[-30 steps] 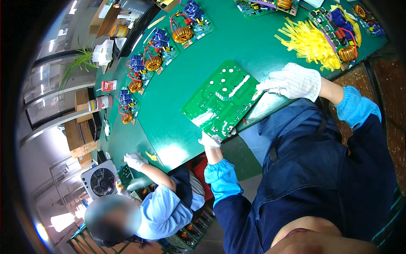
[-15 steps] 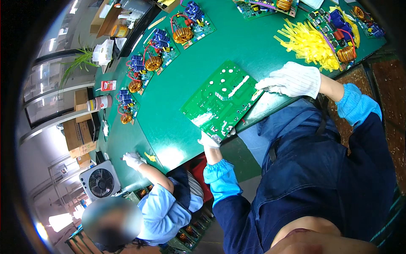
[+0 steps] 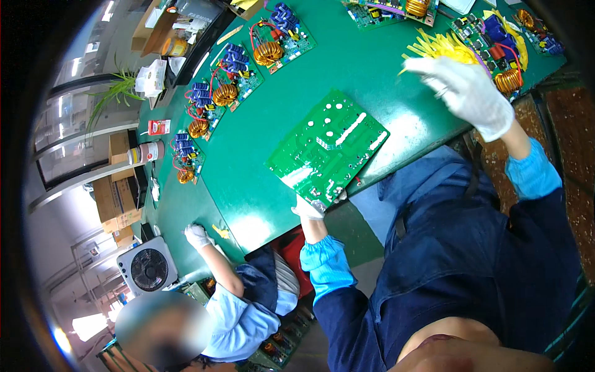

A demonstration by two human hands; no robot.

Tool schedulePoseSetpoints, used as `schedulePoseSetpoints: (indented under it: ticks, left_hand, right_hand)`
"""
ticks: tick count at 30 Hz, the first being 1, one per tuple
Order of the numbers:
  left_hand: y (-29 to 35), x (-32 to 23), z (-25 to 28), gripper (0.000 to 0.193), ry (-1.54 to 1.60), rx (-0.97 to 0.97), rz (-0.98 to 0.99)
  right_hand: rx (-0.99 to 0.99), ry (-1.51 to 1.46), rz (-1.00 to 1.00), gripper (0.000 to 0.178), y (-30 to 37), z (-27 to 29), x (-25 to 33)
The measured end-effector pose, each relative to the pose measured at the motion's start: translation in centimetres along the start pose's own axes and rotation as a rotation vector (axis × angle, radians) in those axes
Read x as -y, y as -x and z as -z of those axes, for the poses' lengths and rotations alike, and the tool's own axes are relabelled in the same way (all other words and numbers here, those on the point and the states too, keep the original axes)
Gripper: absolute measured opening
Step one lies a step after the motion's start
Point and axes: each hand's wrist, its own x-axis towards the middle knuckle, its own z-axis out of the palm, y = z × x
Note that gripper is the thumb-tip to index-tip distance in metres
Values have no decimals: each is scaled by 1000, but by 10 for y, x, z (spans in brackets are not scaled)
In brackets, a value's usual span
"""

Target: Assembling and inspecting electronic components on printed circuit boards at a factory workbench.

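My left hand [image 3: 308, 208], in a white glove, grips a green circuit board [image 3: 331, 149] by its near left corner. The board is tilted above the table's front edge, its soldered underside facing up; some fingers are hidden beneath it. My right hand [image 3: 465, 93], gloved too, is off the board and over the pile of yellow strips [image 3: 443, 48]. Its fingers are stretched out and slightly blurred. A bit of yellow shows by the fingertips; whether it is touched cannot be made out.
Several assembled boards with copper coils [image 3: 268, 53] line the green table's [image 3: 248, 161] far left edge. Another populated board [image 3: 496, 49] lies by the strips at right. At lower left a co-worker's gloved hand [image 3: 197, 235] rests on the table, near a fan [image 3: 149, 268].
My right hand has let go of the board's right corner and moved up and right to the yellow strips. My left hand keeps the board nearly still. The co-worker's arm has shifted slightly.
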Motion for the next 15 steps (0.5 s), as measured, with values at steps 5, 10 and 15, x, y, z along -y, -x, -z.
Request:
schedulePoseSetpoints:
  ticks: [5, 10, 15]
  left_hand:
    - [-46, -17, -15, 31, -47, 39, -85]
    - [-85, -24, -18, 31, -103, 36, -183]
    - [-111, -40, -25, 31, -162, 35, -266]
  right_hand:
    - [612, 572, -578, 39, 76, 19, -41]
    - [255, -16, -499, 43, 40, 23, -35]
    - [-256, 382, -60, 64, -44, 20, -80]
